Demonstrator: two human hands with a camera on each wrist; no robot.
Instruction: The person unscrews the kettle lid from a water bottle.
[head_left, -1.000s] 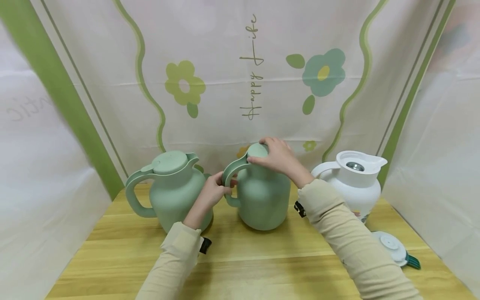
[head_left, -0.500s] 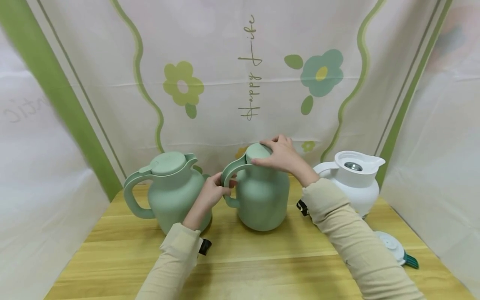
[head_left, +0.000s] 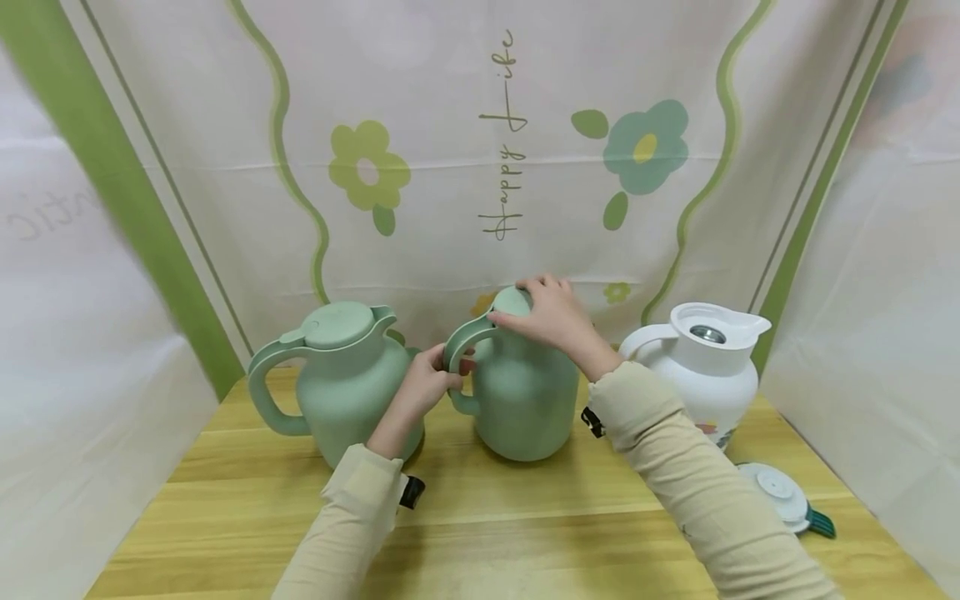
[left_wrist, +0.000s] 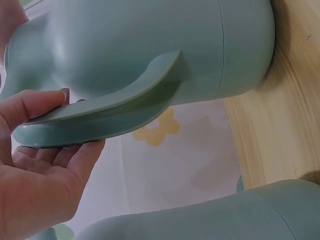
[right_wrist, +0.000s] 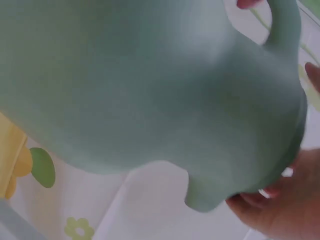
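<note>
A green thermos jug point(head_left: 525, 408) stands upright on the table, in the middle of the head view. My left hand point(head_left: 429, 383) holds its handle point(left_wrist: 100, 117), with the thumb on one side and the fingers on the other in the left wrist view. Around the round lid point(head_left: 512, 302) on top, the thumb and fingers of my right hand point(head_left: 551, 312) are spread and grip its edge. The right wrist view has the jug's body and spout point(right_wrist: 202, 192) close up, with right-hand fingers at the rim beside the spout.
To the left stands a second green jug point(head_left: 352, 392) with its lid on. On the right is a white jug point(head_left: 712, 375) with an open top; a white lid point(head_left: 780, 496) with a dark green tab lies before it. A printed curtain point(head_left: 442, 100) hangs behind the wooden table point(head_left: 480, 542).
My right hand and forearm swing slightly right, then back left around the lid. The left hand keeps its hold on the handle, and the jug stays in place.
</note>
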